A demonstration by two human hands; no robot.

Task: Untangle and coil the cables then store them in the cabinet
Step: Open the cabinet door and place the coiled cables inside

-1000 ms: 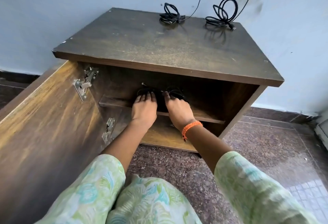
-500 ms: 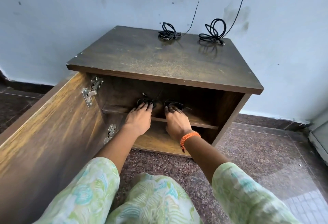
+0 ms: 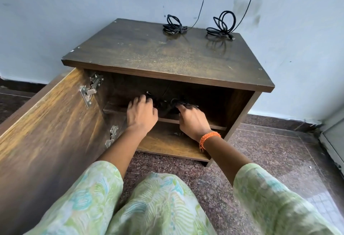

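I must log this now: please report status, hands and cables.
Left hand, right hand on cables, upper shelf; grip unclear. Two coiled bundles on cabinet top. Door open, nothing blocking.

Hidden and cut-off parts at the open cabinet

The fingertips of the left hand (image 3: 142, 113) and right hand (image 3: 192, 118) vanish into shadow on the shelf (image 3: 202, 123); the dark cables (image 3: 165, 103) there are perhaps coiled, too murky to tell. The door (image 3: 46, 123) runs off the left edge.
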